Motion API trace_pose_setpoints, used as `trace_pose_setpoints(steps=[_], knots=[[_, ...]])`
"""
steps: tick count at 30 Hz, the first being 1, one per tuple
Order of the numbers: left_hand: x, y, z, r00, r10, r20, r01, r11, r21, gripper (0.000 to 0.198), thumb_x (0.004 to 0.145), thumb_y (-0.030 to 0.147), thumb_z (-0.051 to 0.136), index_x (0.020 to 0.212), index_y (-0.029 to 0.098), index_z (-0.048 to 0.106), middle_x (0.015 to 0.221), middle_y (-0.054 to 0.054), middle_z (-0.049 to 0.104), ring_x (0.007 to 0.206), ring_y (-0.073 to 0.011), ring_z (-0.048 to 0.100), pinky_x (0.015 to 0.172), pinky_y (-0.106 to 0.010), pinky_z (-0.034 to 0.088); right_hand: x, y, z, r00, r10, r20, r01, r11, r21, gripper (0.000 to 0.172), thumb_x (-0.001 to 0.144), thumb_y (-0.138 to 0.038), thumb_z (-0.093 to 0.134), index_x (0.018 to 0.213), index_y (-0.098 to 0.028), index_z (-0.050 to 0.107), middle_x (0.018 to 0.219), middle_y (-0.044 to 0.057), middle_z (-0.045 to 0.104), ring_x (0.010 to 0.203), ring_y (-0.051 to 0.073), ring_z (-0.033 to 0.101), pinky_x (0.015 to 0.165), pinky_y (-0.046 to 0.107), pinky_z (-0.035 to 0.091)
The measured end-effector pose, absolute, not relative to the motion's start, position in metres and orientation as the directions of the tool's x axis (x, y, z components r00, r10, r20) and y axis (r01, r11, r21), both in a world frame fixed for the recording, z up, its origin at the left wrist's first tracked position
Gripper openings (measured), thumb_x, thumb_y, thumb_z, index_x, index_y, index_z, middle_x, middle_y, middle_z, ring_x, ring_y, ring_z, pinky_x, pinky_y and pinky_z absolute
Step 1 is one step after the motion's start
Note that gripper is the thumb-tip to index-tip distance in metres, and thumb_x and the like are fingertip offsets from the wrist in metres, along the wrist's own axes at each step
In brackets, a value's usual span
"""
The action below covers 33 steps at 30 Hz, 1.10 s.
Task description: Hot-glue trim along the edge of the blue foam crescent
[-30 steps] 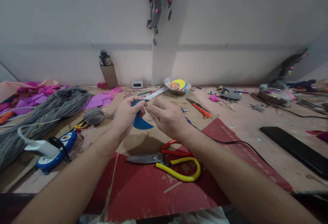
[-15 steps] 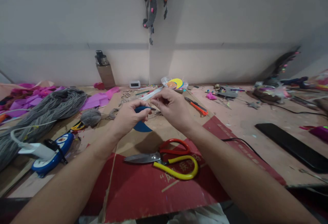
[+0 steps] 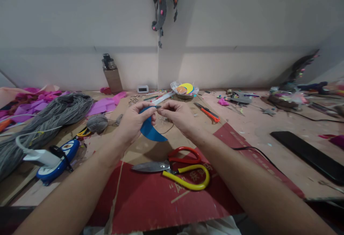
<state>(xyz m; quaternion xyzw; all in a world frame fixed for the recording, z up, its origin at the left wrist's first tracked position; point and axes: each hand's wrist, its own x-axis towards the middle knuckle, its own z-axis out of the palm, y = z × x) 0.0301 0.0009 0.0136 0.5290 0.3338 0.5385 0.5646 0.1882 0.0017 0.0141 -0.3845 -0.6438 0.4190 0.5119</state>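
My left hand (image 3: 141, 118) is closed on a blue crescent-shaped piece (image 3: 153, 131), pinched near its upper tip between thumb and fingers. The crescent's wider part hangs below my fingers, turned toward me. Right beside that tip, my right hand (image 3: 176, 114) is closed in a pinch, its fingertips almost touching the left thumb. A thin dark strand of yarn (image 3: 170, 130) curves below the right fingers; the fingertips hide where it ends. A ball of grey yarn (image 3: 97, 123) lies left of the hands. Scissors (image 3: 172, 168) with one red and one yellow handle rest in front of them.
Red-and-brown cardboard (image 3: 150, 206) covers the near table. An orange cutter knife (image 3: 209, 114) and a black phone-like slab (image 3: 307, 156) lie to the right. A grey yarn skein (image 3: 53, 120) and a blue-white power strip (image 3: 57, 165) lie left. A bowl (image 3: 185, 95) stands behind.
The blue crescent has swung and tilted so more of its face shows. My right hand has come lower and slightly toward the left one. The view has shifted slightly.
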Motion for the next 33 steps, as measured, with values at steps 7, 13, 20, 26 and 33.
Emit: trace_pose_setpoints(steps=[7, 13, 20, 26, 33], knots=[[0.029, 0.005, 0.013, 0.17, 0.969, 0.179, -0.317, -0.119, 0.941, 0.019, 0.069, 0.02, 0.071, 0.085, 0.014, 0.061, 0.061, -0.001, 0.063, 0.052, -0.0093, 0.057, 0.051, -0.019, 0.048, 0.183, 0.002, 0.008, -0.221, 0.935, 0.277, -0.033, 0.277, -0.96, 0.018, 0.071, -0.033, 0.066, 0.068, -0.017, 0.06, 0.067, -0.001, 0.06, 0.053, 0.007, 0.041, 0.048, 0.022, 0.028], [0.029, 0.004, 0.016, 0.146, 0.971, 0.188, -0.349, -0.128, 0.928, 0.018, 0.07, 0.019, 0.07, 0.084, 0.015, 0.059, 0.077, -0.004, 0.068, 0.054, -0.0091, 0.059, 0.051, -0.021, 0.05, 0.181, 0.004, 0.004, -0.285, 0.936, 0.205, -0.118, 0.178, -0.977, 0.026, 0.069, -0.041, 0.068, 0.07, -0.017, 0.06, 0.063, -0.004, 0.054, 0.047, 0.005, 0.03, 0.044, 0.021, 0.022], [0.026, 0.009, 0.017, 0.154, 0.968, 0.196, -0.435, -0.112, 0.894, 0.021, 0.071, 0.018, 0.07, 0.086, 0.017, 0.056, 0.073, -0.001, 0.065, 0.055, -0.0083, 0.059, 0.053, -0.02, 0.049, 0.178, 0.013, -0.009, -0.316, 0.936, 0.158, -0.07, 0.143, -0.987, 0.03, 0.075, -0.046, 0.062, 0.077, -0.016, 0.062, 0.056, -0.007, 0.04, 0.045, 0.004, 0.03, 0.042, 0.02, 0.021], [0.031, 0.003, 0.021, 0.187, 0.975, 0.118, -0.411, -0.031, 0.911, 0.017, 0.072, 0.017, 0.068, 0.081, 0.014, 0.054, 0.076, -0.006, 0.068, 0.056, -0.0105, 0.06, 0.051, -0.02, 0.048, 0.175, 0.014, -0.015, -0.346, 0.927, 0.144, 0.008, 0.157, -0.988, 0.041, 0.075, -0.056, 0.06, 0.081, -0.015, 0.064, 0.058, -0.006, 0.043, 0.044, 0.005, 0.031, 0.041, 0.02, 0.023], [0.028, 0.004, 0.024, 0.129, 0.989, 0.076, -0.356, -0.025, 0.934, 0.007, 0.076, 0.013, 0.062, 0.076, 0.011, 0.055, 0.067, -0.006, 0.065, 0.052, -0.0103, 0.059, 0.051, -0.021, 0.05, 0.182, 0.013, -0.018, -0.369, 0.906, 0.207, 0.333, 0.337, -0.881, 0.026, 0.083, -0.037, 0.054, 0.079, -0.015, 0.068, 0.066, 0.001, 0.061, 0.06, 0.011, 0.053, 0.058, 0.023, 0.04]])
